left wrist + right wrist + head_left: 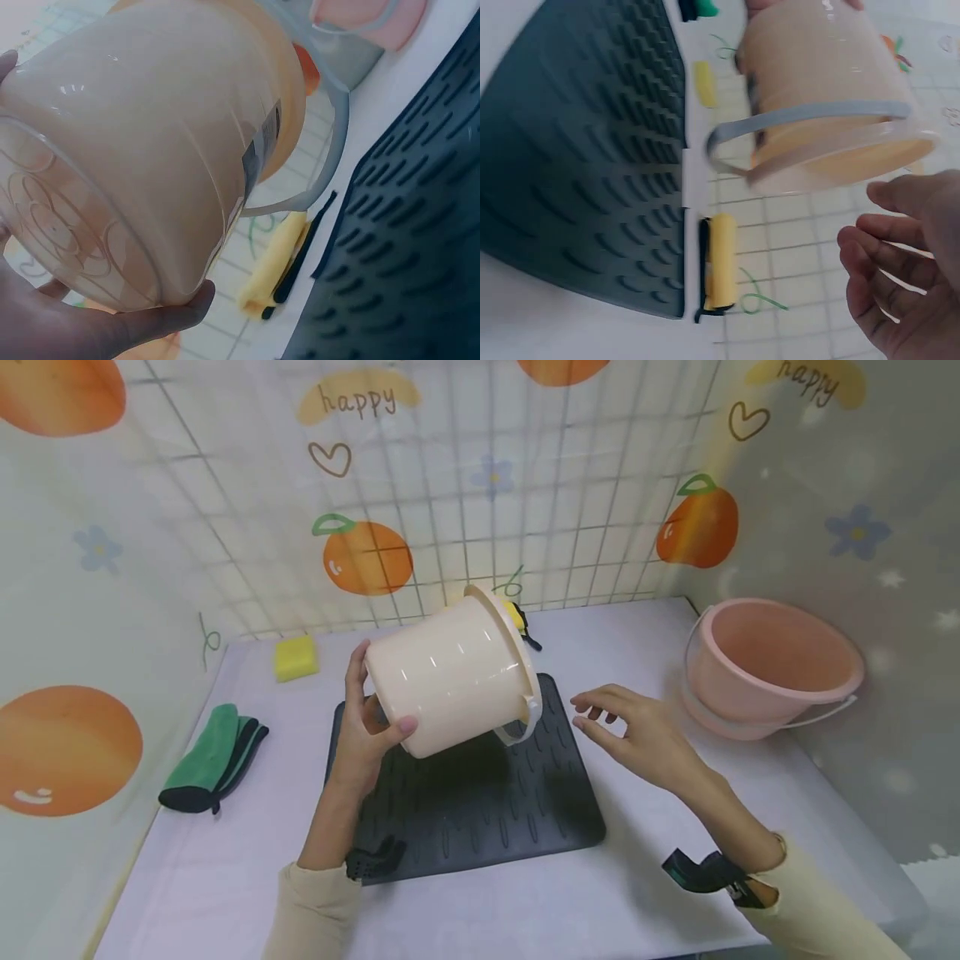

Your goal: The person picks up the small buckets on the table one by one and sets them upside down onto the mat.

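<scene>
A cream plastic bucket (450, 672) is held tilted on its side above a black ribbed mat (480, 827), its mouth facing right. My left hand (363, 735) grips it round the base, the thumb on the near side; in the left wrist view the embossed bottom of the bucket (150, 135) faces that hand. The bucket's pale handle (810, 112) hangs loose below the rim. To the right of the rim, my right hand (637, 731) hovers with loosely bent fingers, holding nothing and apart from the bucket.
A pink bucket (750, 710) stands upright at the right. On the left lie green gloves or cloths with black edging (210, 760), and a yellow sponge (296, 658) behind them. A yellow and black rolled item (721, 262) lies behind the mat, partly hidden in the head view.
</scene>
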Available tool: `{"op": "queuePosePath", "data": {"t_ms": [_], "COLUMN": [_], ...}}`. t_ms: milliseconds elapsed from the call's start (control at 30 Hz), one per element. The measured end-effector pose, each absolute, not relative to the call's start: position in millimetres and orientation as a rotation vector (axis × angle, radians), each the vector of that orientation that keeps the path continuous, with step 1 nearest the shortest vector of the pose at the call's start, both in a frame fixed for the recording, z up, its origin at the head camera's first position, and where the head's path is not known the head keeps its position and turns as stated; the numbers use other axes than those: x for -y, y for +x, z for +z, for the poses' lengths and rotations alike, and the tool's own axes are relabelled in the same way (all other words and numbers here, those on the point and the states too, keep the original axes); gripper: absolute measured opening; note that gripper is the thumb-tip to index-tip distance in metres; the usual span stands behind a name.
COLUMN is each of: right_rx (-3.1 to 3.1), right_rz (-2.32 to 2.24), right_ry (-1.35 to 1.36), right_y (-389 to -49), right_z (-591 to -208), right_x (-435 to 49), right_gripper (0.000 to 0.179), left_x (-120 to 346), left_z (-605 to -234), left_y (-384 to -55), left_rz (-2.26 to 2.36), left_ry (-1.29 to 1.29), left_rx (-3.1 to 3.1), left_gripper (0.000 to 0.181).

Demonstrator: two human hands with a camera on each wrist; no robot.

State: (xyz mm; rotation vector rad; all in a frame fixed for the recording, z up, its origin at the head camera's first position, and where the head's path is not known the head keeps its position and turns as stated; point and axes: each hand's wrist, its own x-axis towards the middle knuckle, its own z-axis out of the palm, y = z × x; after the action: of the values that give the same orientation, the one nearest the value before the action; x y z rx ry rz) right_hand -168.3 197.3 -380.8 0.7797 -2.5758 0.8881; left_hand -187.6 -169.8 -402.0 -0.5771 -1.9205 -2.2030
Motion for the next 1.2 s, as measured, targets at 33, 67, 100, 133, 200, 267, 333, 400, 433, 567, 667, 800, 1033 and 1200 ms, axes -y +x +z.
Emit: {"op": "queuePosePath", "data": {"t_ms": [33, 67, 100, 133, 200, 267, 333, 400, 433, 567, 667, 800, 1033, 1200], "right_rx": [2.592, 2.607, 2.621, 2.636, 2.663, 2.688, 2.704, 2.716, 2.719, 2.717, 2.711, 2.725, 2.771, 2.820], "right_rz": [0.883, 0.882, 0.879, 0.877, 0.855, 0.825, 0.794, 0.766, 0.748, 0.687, 0.652, 0.624, 0.613, 0.562], "right_ry": [0.803, 0.828, 0.851, 0.871, 0.901, 0.919, 0.941, 0.964, 0.973, 1.039, 1.090, 1.119, 1.154, 1.172], "right_y": [-167, -166, -165, -165, -163, -161, -159, -158, -157, -156, -155, -152, -149, -143], "right_z": [-384, -387, -390, -393, -399, -404, -408, -412, -414, -423, -434, -445, -456, -466], "right_x": [-196, -194, -192, -191, -188, -185, -183, -182, -182, -181, -180, -179, -175, -174], "right_gripper": [0.026, 0.027, 0.028, 0.029, 0.030, 0.031, 0.032, 0.033, 0.034, 0.036, 0.036, 0.038, 0.043, 0.045], "left_x": [173, 176, 179, 182, 189, 194, 199, 204, 207, 217, 225, 237, 260, 277], "left_z": [-401, -400, -399, -398, -396, -395, -393, -392, -392, -391, -391, -390, -382, -374], "left_y": [-186, -184, -182, -180, -176, -173, -170, -166, -165, -159, -154, -147, -132, -122], "left_rz": [-2.197, -2.191, -2.186, -2.182, -2.174, -2.174, -2.168, -2.150, -2.143, -2.114, -2.113, -2.089, -2.087, -2.099], "left_ry": [-0.565, -0.556, -0.545, -0.535, -0.516, -0.494, -0.466, -0.438, -0.426, -0.393, -0.366, -0.322, -0.276, -0.259], "left_rx": [1.929, 1.935, 1.941, 1.944, 1.948, 1.944, 1.947, 1.958, 1.961, 1.972, 1.978, 1.987, 1.946, 1.939], "left_gripper": [0.104, 0.104, 0.104, 0.104, 0.103, 0.103, 0.103, 0.103, 0.103, 0.103, 0.103, 0.104, 0.104, 0.103]}}
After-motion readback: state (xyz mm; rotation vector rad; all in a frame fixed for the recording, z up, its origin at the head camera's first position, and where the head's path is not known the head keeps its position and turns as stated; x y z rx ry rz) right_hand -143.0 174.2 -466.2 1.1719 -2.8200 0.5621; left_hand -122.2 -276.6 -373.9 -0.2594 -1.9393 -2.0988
